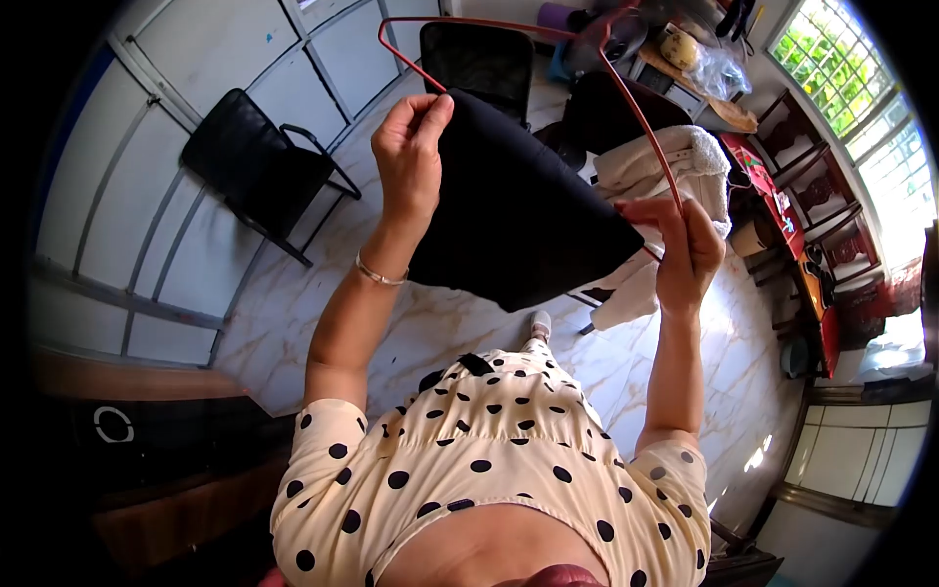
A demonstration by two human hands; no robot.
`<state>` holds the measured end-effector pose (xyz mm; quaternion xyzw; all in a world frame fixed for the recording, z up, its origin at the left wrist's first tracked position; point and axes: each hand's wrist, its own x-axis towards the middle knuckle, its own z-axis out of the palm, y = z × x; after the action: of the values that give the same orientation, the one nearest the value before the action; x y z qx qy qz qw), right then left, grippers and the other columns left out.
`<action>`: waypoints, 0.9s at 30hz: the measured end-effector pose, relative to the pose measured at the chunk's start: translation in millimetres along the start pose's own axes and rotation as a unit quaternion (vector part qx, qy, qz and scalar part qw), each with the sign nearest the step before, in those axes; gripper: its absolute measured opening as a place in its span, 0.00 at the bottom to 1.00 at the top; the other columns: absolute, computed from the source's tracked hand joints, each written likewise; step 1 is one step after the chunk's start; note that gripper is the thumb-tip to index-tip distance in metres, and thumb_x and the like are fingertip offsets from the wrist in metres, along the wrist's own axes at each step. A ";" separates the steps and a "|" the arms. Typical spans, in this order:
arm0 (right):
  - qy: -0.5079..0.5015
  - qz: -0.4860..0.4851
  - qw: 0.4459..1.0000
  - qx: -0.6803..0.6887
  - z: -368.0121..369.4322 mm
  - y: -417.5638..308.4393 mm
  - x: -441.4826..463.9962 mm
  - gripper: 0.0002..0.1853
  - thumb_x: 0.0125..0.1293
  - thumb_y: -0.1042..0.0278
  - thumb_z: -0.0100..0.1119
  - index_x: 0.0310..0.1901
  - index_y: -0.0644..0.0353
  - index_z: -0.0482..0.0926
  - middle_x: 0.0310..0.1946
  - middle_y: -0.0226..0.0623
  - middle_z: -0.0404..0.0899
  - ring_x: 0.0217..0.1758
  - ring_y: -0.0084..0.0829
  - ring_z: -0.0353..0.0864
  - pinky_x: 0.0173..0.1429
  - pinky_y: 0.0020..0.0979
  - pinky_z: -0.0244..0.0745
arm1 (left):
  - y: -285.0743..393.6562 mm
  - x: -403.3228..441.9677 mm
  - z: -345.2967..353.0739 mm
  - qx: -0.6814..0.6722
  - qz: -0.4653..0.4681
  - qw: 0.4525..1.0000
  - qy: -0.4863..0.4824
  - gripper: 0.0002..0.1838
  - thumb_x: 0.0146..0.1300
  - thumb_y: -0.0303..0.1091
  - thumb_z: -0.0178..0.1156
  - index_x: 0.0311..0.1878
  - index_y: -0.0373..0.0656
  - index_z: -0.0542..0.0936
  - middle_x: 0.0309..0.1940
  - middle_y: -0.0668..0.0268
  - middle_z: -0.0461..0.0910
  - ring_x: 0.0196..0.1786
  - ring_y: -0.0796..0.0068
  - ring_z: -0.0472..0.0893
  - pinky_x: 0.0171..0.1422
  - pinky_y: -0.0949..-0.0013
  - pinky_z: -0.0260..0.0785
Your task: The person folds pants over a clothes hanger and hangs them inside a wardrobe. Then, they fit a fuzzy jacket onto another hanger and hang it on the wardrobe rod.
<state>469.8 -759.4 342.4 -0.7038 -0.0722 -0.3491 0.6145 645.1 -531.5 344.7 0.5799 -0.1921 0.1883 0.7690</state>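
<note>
A black cloth garment [518, 205] is held up in front of me, stretched between my two hands. Its exact kind cannot be made out. With fingers and thumb pinched together, my left hand [413, 152] grips the garment's upper left corner, where the red wire of a hanger [641, 117] meets the cloth. My right hand [685, 249] closes around the garment's right corner and the hanger's right side. Above the cloth, the hanger's frame spreads out toward the top of the view. The garment's lower edge hangs free.
A black chair [259, 171] stands by the white panelled wall on the left, another black chair [479, 68] behind the garment. A cream fleece-lined jacket [699, 161] drapes beyond my right hand. Along the right wall are a red-topped table [768, 191] and wooden chairs [846, 245].
</note>
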 end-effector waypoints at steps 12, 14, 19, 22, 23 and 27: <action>-0.117 -0.014 0.986 -0.120 23.6 -10.5 1.7 0.11 0.77 0.74 0.52 0.40 0.69 0.84 0.32 0.37 0.87 0.36 0.21 0.86 0.43 0.25 0.81 | -19.7 17.5 -26.2 0.188 0.122 0.974 0.019 0.09 0.64 0.29 0.70 0.32 0.36 0.82 0.18 0.73 0.76 0.21 0.85 0.71 0.26 0.75 0.62; -0.088 -0.010 0.996 -0.005 28.2 -7.5 -5.4 0.12 0.77 0.75 0.51 0.39 0.70 0.82 0.32 0.38 0.87 0.36 0.22 0.86 0.43 0.25 0.81 | -31.9 20.6 -37.8 0.266 0.102 0.959 -0.016 0.07 0.64 0.29 0.71 0.36 0.35 0.84 0.21 0.77 0.76 0.25 0.89 0.70 0.30 0.79 0.63; -0.049 0.033 0.992 0.107 20.2 -2.3 -9.8 0.13 0.77 0.73 0.53 0.33 0.68 0.79 0.28 0.40 0.85 0.31 0.27 0.86 0.43 0.31 0.84 | -36.2 8.2 -44.1 0.324 0.126 0.937 -0.023 0.14 0.64 0.33 0.69 0.50 0.39 0.79 0.21 0.69 0.80 0.25 0.77 0.76 0.35 0.70 0.69; -0.030 0.030 0.987 0.153 16.8 -6.7 -9.7 0.13 0.77 0.72 0.54 0.34 0.68 0.79 0.26 0.40 0.83 0.29 0.27 0.86 0.41 0.32 0.85 | -42.8 1.6 -58.4 0.090 0.024 0.996 -0.009 0.19 0.66 0.34 0.67 0.55 0.37 0.74 0.25 0.70 0.80 0.31 0.80 0.75 0.42 0.72 0.69; -0.029 0.021 0.988 0.153 17.4 -10.1 -9.8 0.13 0.77 0.72 0.54 0.34 0.68 0.79 0.26 0.40 0.83 0.29 0.28 0.85 0.41 0.32 0.85 | -43.2 -3.8 -62.4 0.062 -0.012 0.998 -0.016 0.22 0.67 0.34 0.66 0.58 0.36 0.71 0.30 0.70 0.79 0.36 0.82 0.74 0.48 0.74 0.67; -0.027 0.020 0.993 0.110 19.1 -18.1 -12.4 0.13 0.77 0.73 0.53 0.33 0.69 0.78 0.26 0.40 0.82 0.30 0.28 0.85 0.42 0.30 0.82 | -48.0 -32.7 -70.0 0.008 -0.076 0.993 -0.095 0.07 0.71 0.31 0.61 0.44 0.38 0.81 0.32 0.75 0.78 0.38 0.86 0.72 0.46 0.77 0.65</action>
<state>458.6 -733.6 349.8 -0.6429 -0.1127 -0.3072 0.6926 647.1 -478.5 270.8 0.6139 -0.2183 0.0753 0.7549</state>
